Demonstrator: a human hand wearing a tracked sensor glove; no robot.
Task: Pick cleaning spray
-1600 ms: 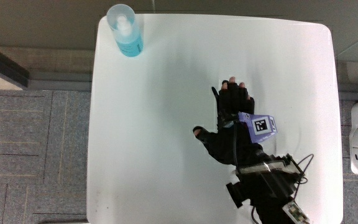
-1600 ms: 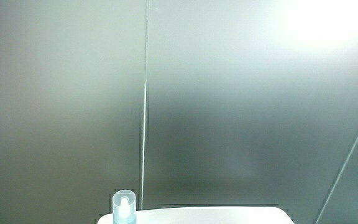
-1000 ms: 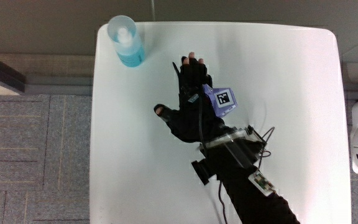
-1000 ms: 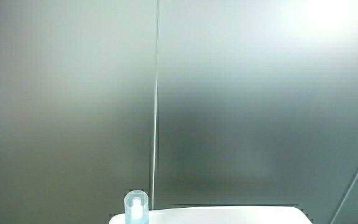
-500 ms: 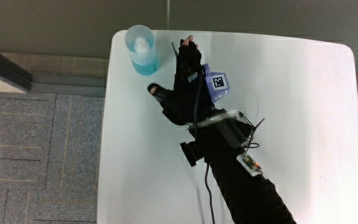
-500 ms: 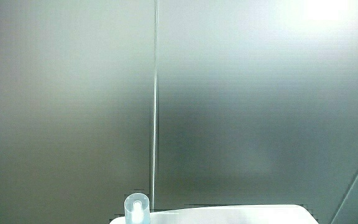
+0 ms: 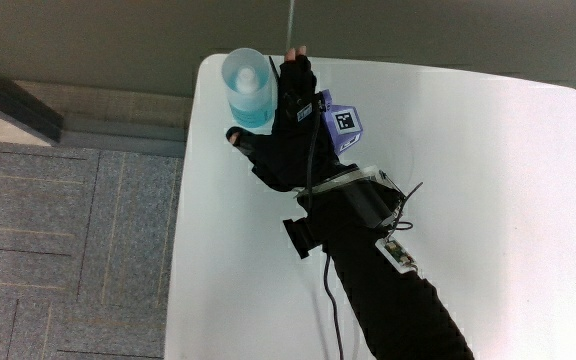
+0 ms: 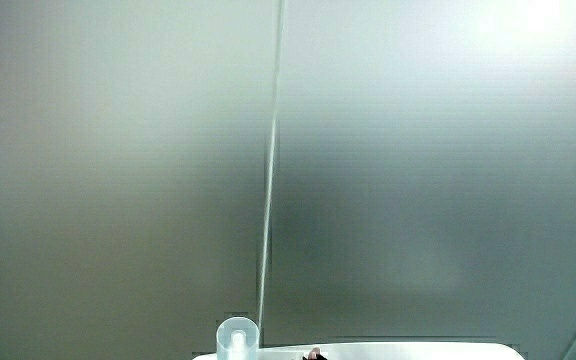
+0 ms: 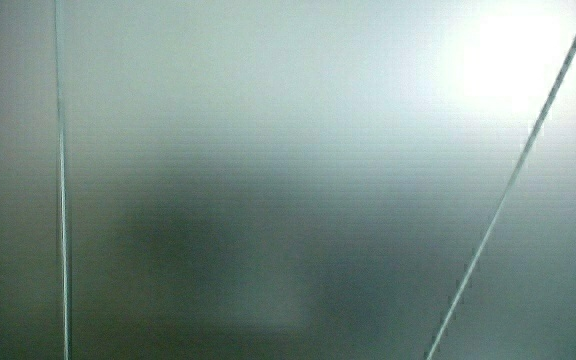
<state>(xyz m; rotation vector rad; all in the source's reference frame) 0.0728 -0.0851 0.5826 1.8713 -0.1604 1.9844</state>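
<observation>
The grip is loosely open and has hold of nothing: the hand [image 7: 286,135] lies right beside the cleaning spray [image 7: 249,88], fingers stretched along the bottle's side, the thumb splayed out just nearer the person than the bottle. Whether the glove touches the bottle cannot be told. The patterned cube [image 7: 342,125] sits on the hand's back. The cleaning spray (a clear bottle of blue liquid) stands upright at a corner of the white tabletop [image 7: 488,200]. In a side view its cap [image 8: 237,335] shows against a pale wall.

Black-gloved hand [image 7: 286,130], patterned cube on its back, reaches forward on an outstretched forearm, fingers [image 7: 293,75] extended, thumb spread.
</observation>
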